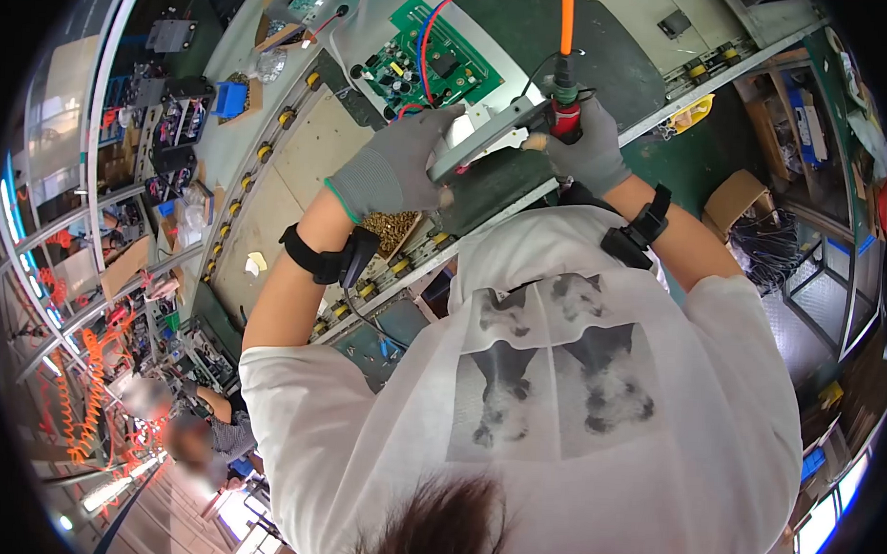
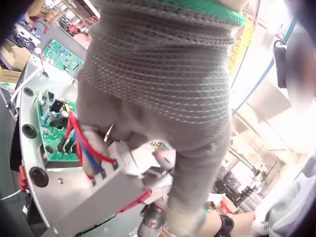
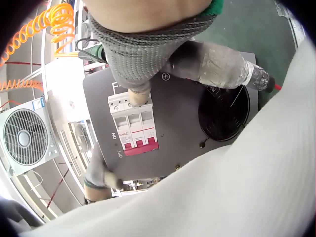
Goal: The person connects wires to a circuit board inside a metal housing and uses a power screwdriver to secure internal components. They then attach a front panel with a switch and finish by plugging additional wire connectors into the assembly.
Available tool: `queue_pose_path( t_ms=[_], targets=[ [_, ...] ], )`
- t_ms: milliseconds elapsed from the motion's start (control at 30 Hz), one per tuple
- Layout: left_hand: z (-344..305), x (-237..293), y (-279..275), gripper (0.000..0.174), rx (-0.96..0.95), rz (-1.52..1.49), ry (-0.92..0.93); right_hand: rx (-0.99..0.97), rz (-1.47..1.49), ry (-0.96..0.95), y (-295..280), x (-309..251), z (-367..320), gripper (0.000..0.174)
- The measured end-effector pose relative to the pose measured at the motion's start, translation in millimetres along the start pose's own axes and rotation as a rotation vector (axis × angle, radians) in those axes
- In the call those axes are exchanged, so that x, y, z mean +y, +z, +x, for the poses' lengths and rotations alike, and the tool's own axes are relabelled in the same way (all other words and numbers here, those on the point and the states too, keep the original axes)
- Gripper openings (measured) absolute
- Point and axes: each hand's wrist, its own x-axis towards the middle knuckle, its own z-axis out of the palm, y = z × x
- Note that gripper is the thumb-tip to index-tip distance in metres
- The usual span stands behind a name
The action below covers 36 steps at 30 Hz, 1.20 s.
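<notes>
My gloved left hand grips the end of a dark grey panel, with red and blue wires running past its thumb. A white circuit breaker with red switches sits in the panel beside a round black fan grille. My gloved right hand holds a red power screwdriver, on whose green fitting an orange hose hangs. The tool's tape-wrapped silver body lies across the panel in the right wrist view, and one right fingertip is at the breaker's top edge.
Beyond the panel, a green circuit board lies on a light metal plate. A box of small brass-coloured parts stands below the left wrist. Rollers line the bench edges. A blue bin is at left, with another person farther back.
</notes>
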Motion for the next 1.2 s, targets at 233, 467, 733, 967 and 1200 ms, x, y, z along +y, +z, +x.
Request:
queue_pose_path(
  t_ms=[233, 467, 733, 967, 1200],
  targets=[
    [-1.2, 8.2, 5.0, 0.070, 0.003, -0.100, -0.117, -0.006, 0.108, 0.000, 4.0, 15.8, 1.5, 0.050],
    [6.5, 24.6, 21.1, 0.056, 0.029, 0.451, -0.295, -0.120, 0.291, 0.203, -32.6, -5.5, 6.9, 0.051],
    [-25.1, 68.6, 28.6, 0.071, 0.655, 0.216, -0.216, -0.216, 0.532, -0.031, -103.4, -53.5, 25.0, 0.044],
    [-19.7, 97.5, 41.4, 0.079, 0.595, -0.617, -0.030, -0.494, 0.963, -0.028, -59.0, -106.5, 21.7, 0.068],
    [-94.1, 50.1, 69.2, 0.052, 0.862, -0.339, -0.169, -1.437, -0.101, -0.230, -69.8, -199.4, 58.1, 0.047]
  ],
)
